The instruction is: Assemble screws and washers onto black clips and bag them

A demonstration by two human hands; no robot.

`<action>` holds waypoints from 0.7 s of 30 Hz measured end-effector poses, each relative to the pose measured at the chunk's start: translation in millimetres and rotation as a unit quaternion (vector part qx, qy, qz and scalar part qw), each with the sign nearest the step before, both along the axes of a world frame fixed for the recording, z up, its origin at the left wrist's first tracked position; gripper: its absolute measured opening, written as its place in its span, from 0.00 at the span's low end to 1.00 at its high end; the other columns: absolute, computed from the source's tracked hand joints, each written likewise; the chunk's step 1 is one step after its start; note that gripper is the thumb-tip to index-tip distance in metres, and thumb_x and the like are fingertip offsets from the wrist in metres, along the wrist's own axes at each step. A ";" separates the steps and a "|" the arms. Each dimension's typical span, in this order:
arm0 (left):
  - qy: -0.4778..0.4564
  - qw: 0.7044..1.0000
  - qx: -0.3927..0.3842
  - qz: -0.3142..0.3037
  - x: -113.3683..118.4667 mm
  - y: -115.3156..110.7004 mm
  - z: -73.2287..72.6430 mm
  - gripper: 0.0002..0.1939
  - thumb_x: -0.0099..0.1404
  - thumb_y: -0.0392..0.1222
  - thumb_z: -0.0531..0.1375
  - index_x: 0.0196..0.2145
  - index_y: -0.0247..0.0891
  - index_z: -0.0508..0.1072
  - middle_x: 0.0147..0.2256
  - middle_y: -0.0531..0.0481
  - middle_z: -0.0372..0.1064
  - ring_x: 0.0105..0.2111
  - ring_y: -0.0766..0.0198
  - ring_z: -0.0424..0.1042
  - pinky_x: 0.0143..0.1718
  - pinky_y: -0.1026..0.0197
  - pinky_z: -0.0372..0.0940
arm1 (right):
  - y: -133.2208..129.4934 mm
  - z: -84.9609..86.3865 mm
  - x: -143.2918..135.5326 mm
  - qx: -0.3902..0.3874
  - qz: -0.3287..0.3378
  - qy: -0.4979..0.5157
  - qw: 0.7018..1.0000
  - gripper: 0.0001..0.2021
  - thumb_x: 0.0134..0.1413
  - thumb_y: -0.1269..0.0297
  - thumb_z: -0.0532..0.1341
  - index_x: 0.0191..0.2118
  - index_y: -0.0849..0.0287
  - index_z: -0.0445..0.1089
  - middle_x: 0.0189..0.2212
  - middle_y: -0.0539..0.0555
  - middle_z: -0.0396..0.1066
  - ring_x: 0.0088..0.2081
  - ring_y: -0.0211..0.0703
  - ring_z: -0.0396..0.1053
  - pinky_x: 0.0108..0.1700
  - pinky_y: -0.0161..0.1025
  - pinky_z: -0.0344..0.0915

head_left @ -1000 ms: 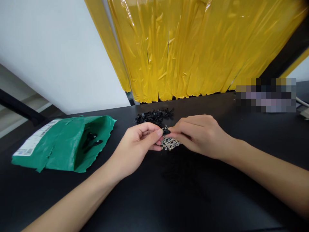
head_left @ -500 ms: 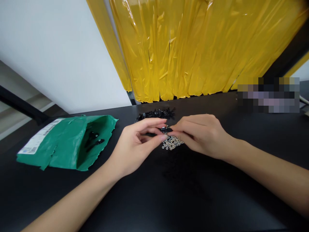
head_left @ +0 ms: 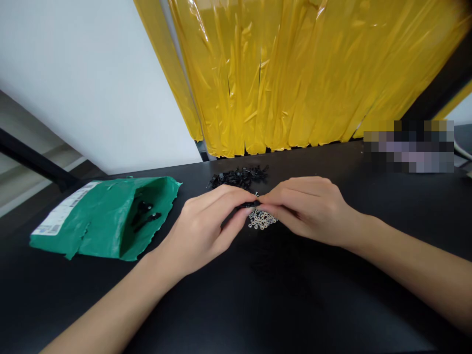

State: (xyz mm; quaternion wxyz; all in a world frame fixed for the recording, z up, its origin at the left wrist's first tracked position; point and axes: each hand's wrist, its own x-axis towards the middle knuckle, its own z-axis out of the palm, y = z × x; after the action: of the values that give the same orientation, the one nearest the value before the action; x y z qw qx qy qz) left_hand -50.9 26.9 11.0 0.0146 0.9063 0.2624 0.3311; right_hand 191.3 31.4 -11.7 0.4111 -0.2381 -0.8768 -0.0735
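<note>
A small black plastic piece (head_left: pixel 243 204) is pinched between the thumb and fingers of my left hand (head_left: pixel 201 226). My right hand (head_left: pixel 311 206) meets it from the other side, thumb and fingertips closed on the same piece; the fingers cover most of its shape. A small silvery bit, perhaps a screw, shows just above the fingertips. Under the hands lies a heap of small silver ring-like metal pieces (head_left: pixel 262 221), partly hidden by the fingers. Behind my left hand is a pile of small black plastic parts (head_left: pixel 238 176).
On the left lies a torn-open green plastic bag (head_left: pixel 99 221) with a white label and several black parts inside. Yellow plastic sheeting (head_left: pixel 280 98) hangs behind the black table (head_left: pixel 236 305). A blurred-out area covers the table's far right.
My left fingers have closed in from a more spread grip around the black piece. My right hand stays nearly in place, and more of the black pile shows.
</note>
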 end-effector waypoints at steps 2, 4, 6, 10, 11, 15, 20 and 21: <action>0.016 1.000 0.014 0.004 -1.5 0.2 -0.6 0.12 0.72 0.33 0.61 0.52 0.39 0.72 0.46 0.45 0.78 0.45 0.61 0.78 0.49 0.60 0.73 | 0.7 1.2 0.6 0.001 0.001 -0.004 1.000 0.04 0.69 0.66 0.63 0.41 0.58 0.75 0.35 0.52 0.82 0.34 0.40 0.78 0.38 0.38 0.73; 0.032 0.999 0.023 0.010 -2.7 0.3 -1.6 0.12 0.72 0.33 0.60 0.52 0.39 0.71 0.46 0.45 0.78 0.45 0.61 0.78 0.48 0.60 0.73 | 1.8 2.5 1.8 -0.002 0.002 -0.015 1.000 0.05 0.69 0.65 0.63 0.41 0.58 0.75 0.35 0.51 0.82 0.32 0.40 0.77 0.37 0.39 0.72; 0.037 0.999 0.021 0.012 -3.6 0.7 -2.1 0.11 0.73 0.34 0.60 0.52 0.39 0.72 0.46 0.45 0.78 0.45 0.60 0.78 0.48 0.59 0.73 | 3.3 4.2 3.7 -0.013 0.005 -0.024 1.000 0.07 0.70 0.62 0.63 0.41 0.58 0.75 0.33 0.51 0.80 0.31 0.40 0.76 0.36 0.39 0.70; -0.027 0.998 -0.038 0.052 -5.4 3.5 -3.0 0.08 0.73 0.36 0.61 0.50 0.39 0.73 0.44 0.47 0.78 0.42 0.62 0.78 0.46 0.61 0.74 | 8.2 8.7 8.5 -0.095 -0.005 0.023 0.995 0.12 0.70 0.57 0.62 0.36 0.58 0.75 0.35 0.54 0.80 0.34 0.42 0.78 0.36 0.39 0.70; -0.059 0.994 -0.067 0.066 -5.8 4.4 -3.7 0.08 0.73 0.37 0.61 0.50 0.39 0.73 0.44 0.47 0.78 0.41 0.62 0.79 0.45 0.61 0.74 | 9.7 9.5 9.5 -0.111 -0.010 0.047 0.993 0.14 0.70 0.57 0.61 0.33 0.58 0.75 0.37 0.55 0.81 0.36 0.42 0.78 0.37 0.39 0.71; -0.176 0.963 -0.190 0.081 -5.5 6.6 -8.0 0.09 0.74 0.40 0.61 0.51 0.40 0.73 0.43 0.48 0.78 0.41 0.62 0.80 0.47 0.60 0.75 | 15.4 9.5 11.2 -0.133 -0.030 0.120 0.983 0.24 0.73 0.65 0.56 0.21 0.59 0.68 0.43 0.58 0.82 0.39 0.42 0.80 0.42 0.39 0.73; -0.304 0.899 -0.312 0.047 3.7 7.5 -8.1 0.08 0.71 0.43 0.65 0.46 0.40 0.75 0.35 0.53 0.73 0.36 0.66 0.77 0.43 0.59 0.80 | 19.3 5.7 12.5 -0.174 -0.051 0.136 0.974 0.23 0.75 0.67 0.52 0.30 0.58 0.79 0.62 0.59 0.72 0.53 0.48 0.77 0.59 0.51 0.71; -0.324 0.883 -0.338 0.037 5.9 7.9 -7.4 0.08 0.71 0.43 0.66 0.45 0.40 0.75 0.34 0.54 0.72 0.35 0.66 0.76 0.42 0.58 0.80 | 19.2 4.6 12.2 -0.179 -0.045 0.132 0.974 0.21 0.74 0.67 0.52 0.35 0.58 0.80 0.66 0.59 0.67 0.56 0.50 0.75 0.61 0.54 0.70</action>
State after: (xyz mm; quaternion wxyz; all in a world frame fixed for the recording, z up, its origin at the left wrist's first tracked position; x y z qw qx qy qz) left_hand -45.0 34.7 3.6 0.3924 0.6776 0.3727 0.4980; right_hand 203.5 50.6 -7.1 0.4701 -0.3545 -0.8023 0.0980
